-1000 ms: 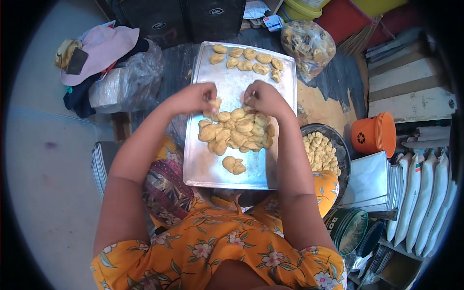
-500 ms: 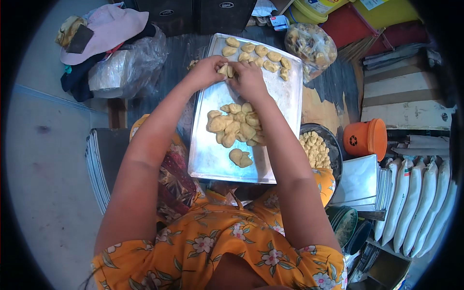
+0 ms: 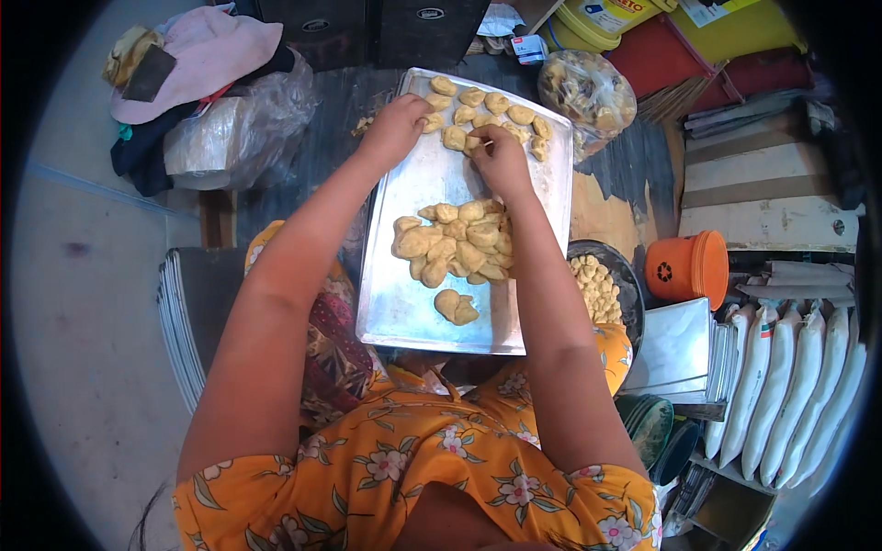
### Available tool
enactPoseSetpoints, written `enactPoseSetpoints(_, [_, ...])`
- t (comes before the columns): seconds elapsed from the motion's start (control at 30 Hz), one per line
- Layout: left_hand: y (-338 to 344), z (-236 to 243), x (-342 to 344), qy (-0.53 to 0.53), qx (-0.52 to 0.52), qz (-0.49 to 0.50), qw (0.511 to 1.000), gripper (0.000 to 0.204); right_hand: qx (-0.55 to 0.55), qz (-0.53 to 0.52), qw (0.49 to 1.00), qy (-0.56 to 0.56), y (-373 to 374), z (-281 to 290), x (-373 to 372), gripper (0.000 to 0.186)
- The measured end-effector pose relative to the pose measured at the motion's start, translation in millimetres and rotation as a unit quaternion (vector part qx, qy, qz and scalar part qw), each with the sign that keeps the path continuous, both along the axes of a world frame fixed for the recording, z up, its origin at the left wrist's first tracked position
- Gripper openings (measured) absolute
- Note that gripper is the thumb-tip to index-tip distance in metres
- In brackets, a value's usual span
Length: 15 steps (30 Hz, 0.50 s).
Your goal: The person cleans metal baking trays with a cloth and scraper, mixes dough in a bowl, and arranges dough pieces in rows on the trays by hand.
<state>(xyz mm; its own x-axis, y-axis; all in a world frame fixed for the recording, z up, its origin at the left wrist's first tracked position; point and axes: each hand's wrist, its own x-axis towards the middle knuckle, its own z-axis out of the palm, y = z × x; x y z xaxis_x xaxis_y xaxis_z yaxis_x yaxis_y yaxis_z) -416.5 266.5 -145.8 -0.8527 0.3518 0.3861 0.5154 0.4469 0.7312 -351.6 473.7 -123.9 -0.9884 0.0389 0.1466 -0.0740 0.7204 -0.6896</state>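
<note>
Taking the tray as a clock face with 12 at its far edge, the person's left hand is resting near 11 o'clock, its fingertips meeting a pale yellow dough piece. The right hand is bending in toward 1 o'clock, thumb and forefinger coming up against a second piece. The two hands are staying apart; whether either is pinching its piece or merely touching it, I cannot tell.

Spaced pieces are lying across the metal tray from 11 to 1 o'clock. A heaped pile is occupying the middle, and a small clump is sitting at 6. Beyond the rim at 4 o'clock, a dark basin is holding smaller lumps; between 1 and 2, a clear bag is standing just outside.

The pieces are looking soft, light and pliable, so they are likely denting under a hard squeeze. Those in the pile are pressing together and probably sticking a little, thus calling for a gentle peel from the outer edge. A single piece is offering its best hold at its 3 and 9 o'clock sides, between thumb and fingertips.
</note>
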Motion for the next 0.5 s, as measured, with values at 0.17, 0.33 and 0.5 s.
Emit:
enactPoseSetpoints(0.17, [10.2,13.7,20.1,0.164,-0.076,-0.023,0.983,0.023,-0.031,-0.042,0.999,0.009,21.0,8.0,8.7,0.028])
enactPoseSetpoints(0.33, [24.4,13.5,20.5,0.138,-0.207,-0.081,0.965,0.024,0.007,0.080,0.996,0.037,19.2,20.9,33.0,0.033])
enactPoseSetpoints(0.5, [32.9,13.8,21.8,0.137,-0.264,-0.067,0.952,0.026,-0.095,0.276,0.933,-0.212,25.3,39.2,54.8,0.024])
